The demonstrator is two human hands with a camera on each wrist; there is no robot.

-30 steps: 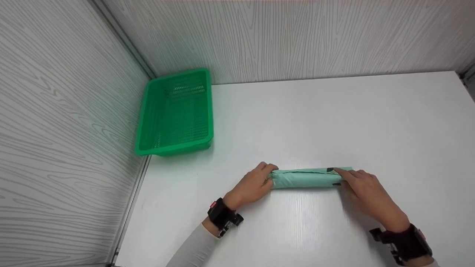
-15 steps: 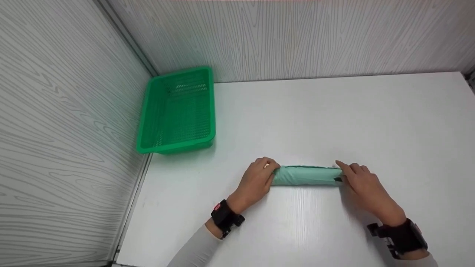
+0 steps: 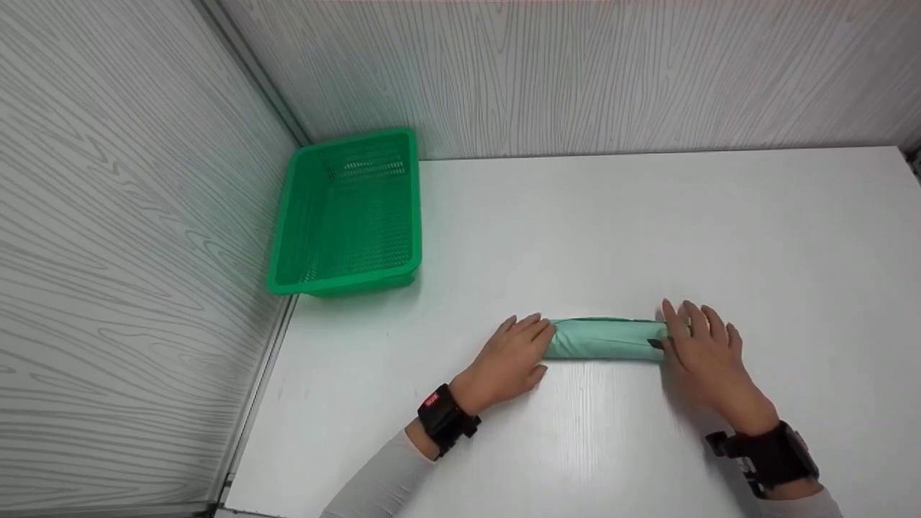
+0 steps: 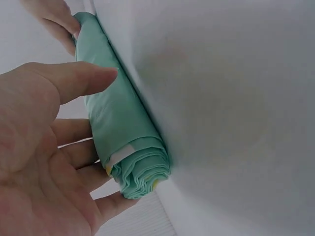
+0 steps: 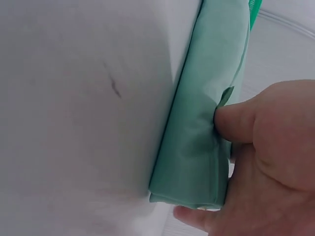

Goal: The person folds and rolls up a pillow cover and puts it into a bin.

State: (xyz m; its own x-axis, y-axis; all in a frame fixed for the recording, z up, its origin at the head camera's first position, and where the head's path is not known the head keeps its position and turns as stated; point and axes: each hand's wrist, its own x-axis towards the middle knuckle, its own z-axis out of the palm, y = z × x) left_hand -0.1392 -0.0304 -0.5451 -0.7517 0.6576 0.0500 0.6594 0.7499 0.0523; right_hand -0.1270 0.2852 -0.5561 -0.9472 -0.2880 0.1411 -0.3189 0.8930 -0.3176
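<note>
A mint-green rolled-up cloth [image 3: 604, 339] lies across the white table in front of both hands. Its layered end [image 4: 145, 172] faces out in the left wrist view, and a small dark mark [image 3: 655, 344] shows near its right end. My left hand [image 3: 507, 360] has its fingers laid over the roll's left end, while the thumb stands apart from it. Spread and fairly straight, the fingers of my right hand [image 3: 709, 356] reach over the right end. In the right wrist view the right thumb [image 5: 236, 122] presses on the roll's near side.
A green plastic basket [image 3: 417, 216] stands at the back left of the white table [image 3: 611, 230], in the corner of two wood-grain panels [image 3: 561, 79]. Each wrist wears a black strapped device [image 3: 446, 417].
The cloth has turned away from me, its loose edge passing from the top to the far side. Fingers of both hands have loosened from gripping its ends and now lie straighter.
</note>
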